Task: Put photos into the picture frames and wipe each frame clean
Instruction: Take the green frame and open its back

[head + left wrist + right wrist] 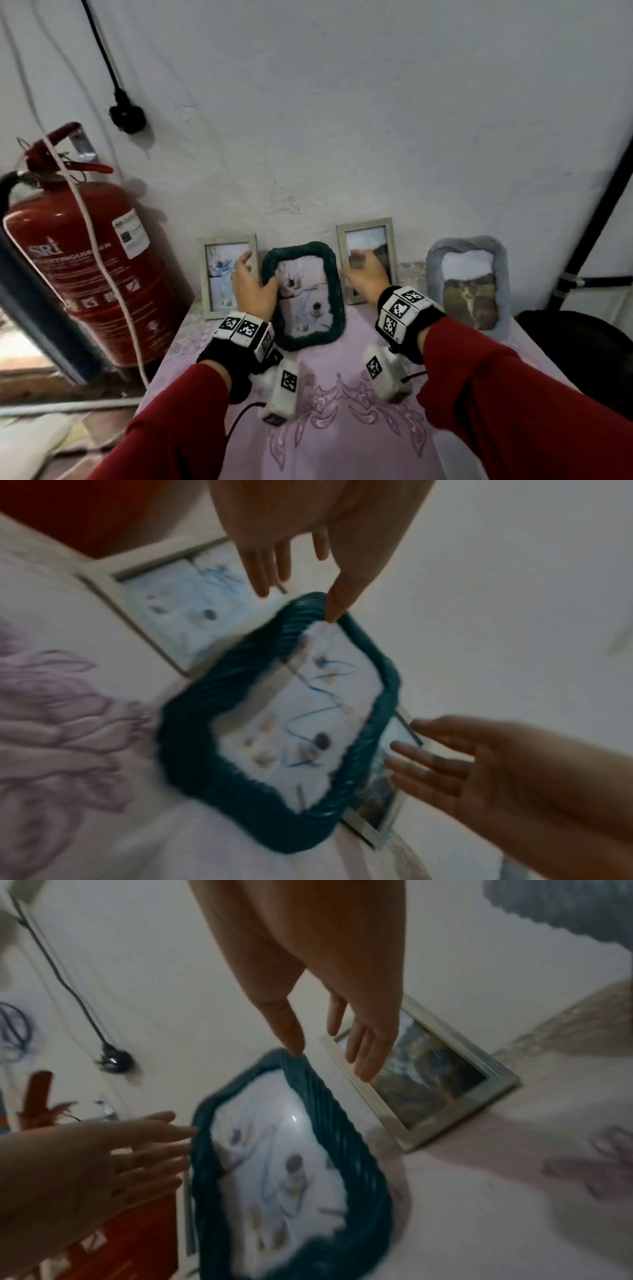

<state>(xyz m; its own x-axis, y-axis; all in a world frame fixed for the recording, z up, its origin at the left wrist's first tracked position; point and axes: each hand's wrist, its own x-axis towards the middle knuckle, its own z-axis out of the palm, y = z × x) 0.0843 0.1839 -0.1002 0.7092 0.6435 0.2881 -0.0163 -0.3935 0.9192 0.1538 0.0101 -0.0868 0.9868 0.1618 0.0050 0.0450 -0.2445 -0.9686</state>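
White plaster wall rises behind a surface (342, 445) draped in pale lilac embroidered cloth, with a red fire extinguisher (89, 267) standing to the left. From the head view, four frames lean in a row against the wall, each already showing a photo. The dark green braided frame (303, 296) stands upright between the two arms, its long axis vertical, slightly ahead of the pale wooden frames (227, 274) either side and well left of a grey padded frame (467, 284). The left hand (251, 284) sits at the green frame's left edge and the right hand (364, 274) just off its right edge, both spread wide and holding nothing. The left hand looks nearer, its thumb at the rim.

From the left wrist, blurred, the left hand (294, 531) hangs over the frame's top corner with its thumb tip about touching the braid, while the right hand (472, 764) approaches flat from the far side.

From the right wrist, the right hand (329, 982) hovers above the top corner, fingers straight. The green frame (346, 1137) has a thick ribbed border with rounded corners and a glossy pane catching a light spot over a pale photo. No cloth shows anywhere, so lifting this frame with both hands seems the likely next move.
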